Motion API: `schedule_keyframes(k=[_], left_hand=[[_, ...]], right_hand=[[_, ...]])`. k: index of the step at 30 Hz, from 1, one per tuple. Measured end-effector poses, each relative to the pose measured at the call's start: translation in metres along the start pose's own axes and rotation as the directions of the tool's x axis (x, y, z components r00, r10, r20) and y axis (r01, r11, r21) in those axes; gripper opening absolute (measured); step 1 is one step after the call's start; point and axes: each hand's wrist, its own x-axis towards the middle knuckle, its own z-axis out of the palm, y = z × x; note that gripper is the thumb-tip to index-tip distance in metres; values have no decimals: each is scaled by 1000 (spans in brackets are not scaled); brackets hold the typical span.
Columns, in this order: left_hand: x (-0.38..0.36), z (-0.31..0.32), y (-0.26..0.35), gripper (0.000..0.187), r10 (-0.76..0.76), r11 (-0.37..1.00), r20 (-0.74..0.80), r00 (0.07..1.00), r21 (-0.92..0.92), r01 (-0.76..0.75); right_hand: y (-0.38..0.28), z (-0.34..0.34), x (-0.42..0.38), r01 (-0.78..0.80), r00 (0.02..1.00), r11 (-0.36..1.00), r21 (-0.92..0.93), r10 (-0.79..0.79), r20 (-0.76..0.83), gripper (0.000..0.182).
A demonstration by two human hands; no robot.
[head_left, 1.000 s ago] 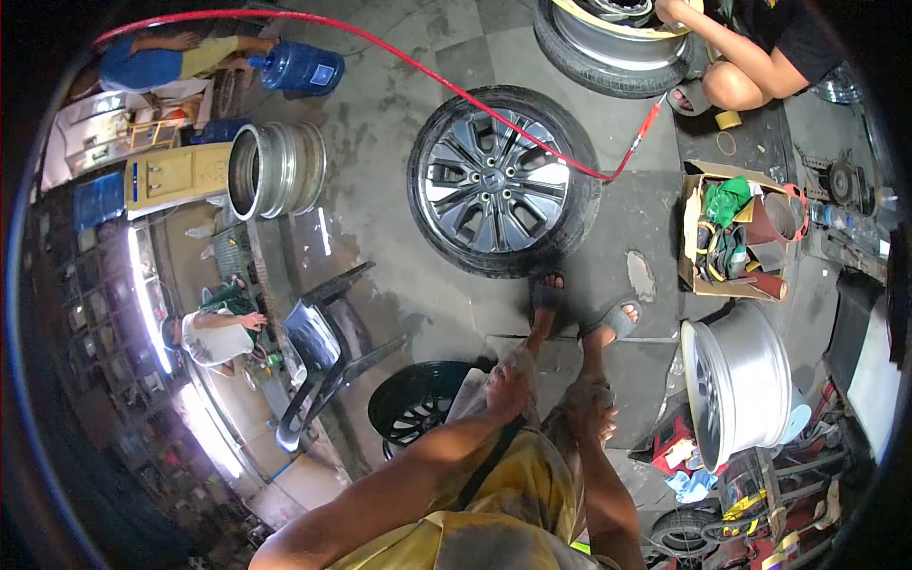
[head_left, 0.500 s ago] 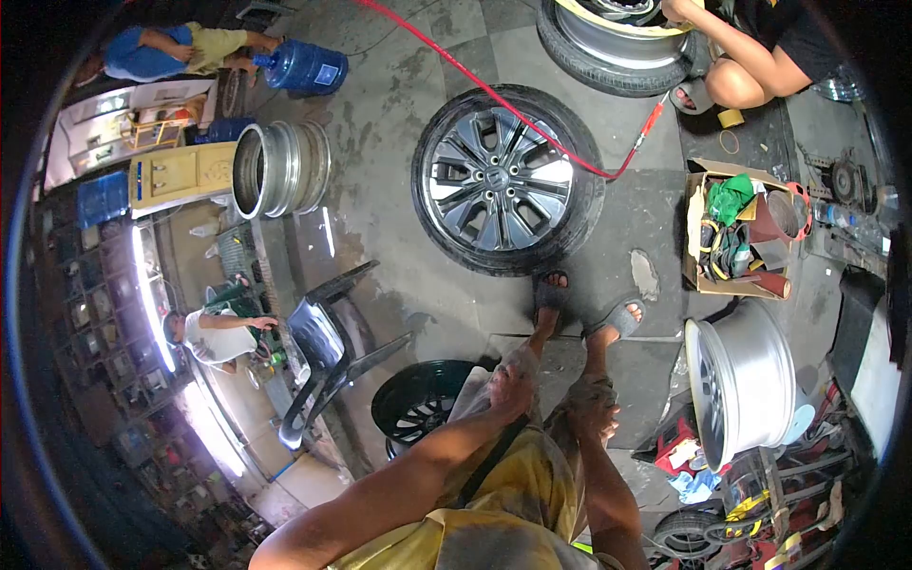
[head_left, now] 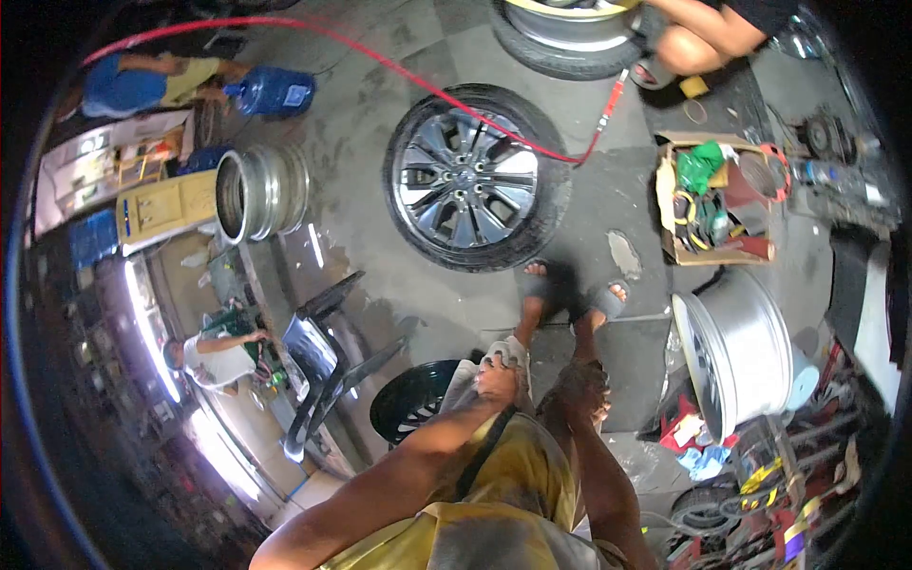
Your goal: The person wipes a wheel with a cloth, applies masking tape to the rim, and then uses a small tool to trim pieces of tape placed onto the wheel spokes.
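My left hand (head_left: 498, 382) rests at my left knee, its fingers curled over a light grey cloth (head_left: 463, 388) that hangs beside the leg. At my right knee, my right hand (head_left: 586, 391) lies with its fingers bent round the leg; I see nothing else in it. In front of my sandalled feet, a wheel (head_left: 467, 180) with a black tyre and a dark and silver alloy rim lies flat on the floor. A red air hose (head_left: 404, 71) crosses over it, ending in a metal-tipped fitting (head_left: 613, 100).
A cardboard box (head_left: 722, 258) of tools and rolls stands at right, near a silver rim (head_left: 750, 351). A black rim (head_left: 394, 404) and a dark plastic chair (head_left: 313, 351) are at left. Another person's knee (head_left: 684, 52) is beside a tyre (head_left: 570, 62). Bare rims (head_left: 271, 190) stand further left.
The view has shifted a little, so the wheel and box sit further left. The red hose's far part now bends across to the left. Both hands stay at my knees.
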Motion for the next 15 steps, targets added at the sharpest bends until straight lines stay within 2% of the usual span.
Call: schedule_keyframes(k=[1,3,4,5,7,8,9,10,11,13,14,15], left_hand=[[-4,-9,1,56,33,998,35,999,49,-35],[38,62,-46,57,338,902,73,938,259,-346],[34,45,-42,55,344,885,176,922,269,-381],[31,24,-33,54,342,864,278,898,283,-417],[34,4,-26,47,401,796,369,839,314,-518],[33,-11,-19,50,458,732,374,806,356,-581],[49,-7,-23,50,552,636,381,742,382,-670],[46,-24,-14,49,589,566,378,714,438,-698],[54,-40,1,49,585,544,435,685,415,-729],[53,-65,33,51,649,486,436,623,393,-781],[43,-78,48,53,714,450,383,585,388,-804],[48,-82,63,56,727,415,427,538,351,-839]], right_hand=[[3,1,0,-15,1000,1000,-5,15,5,124],[2,-30,-23,80,996,995,67,-82,26,118],[4,-19,-22,7,999,995,100,-11,37,118],[0,1,-17,62,998,996,59,-62,5,110],[1,-44,-39,118,987,991,67,-125,98,98],[-4,-34,-32,106,990,992,63,-111,83,97],[4,-52,-34,113,980,986,124,-131,152,98],[4,-54,-28,105,976,978,178,-136,171,95],[9,-58,-27,116,976,966,233,-154,154,94],[22,-67,-22,129,970,934,333,-188,152,93],[30,-70,-20,131,963,918,375,-208,171,94],[36,-69,-19,109,958,891,441,-212,192,93]])
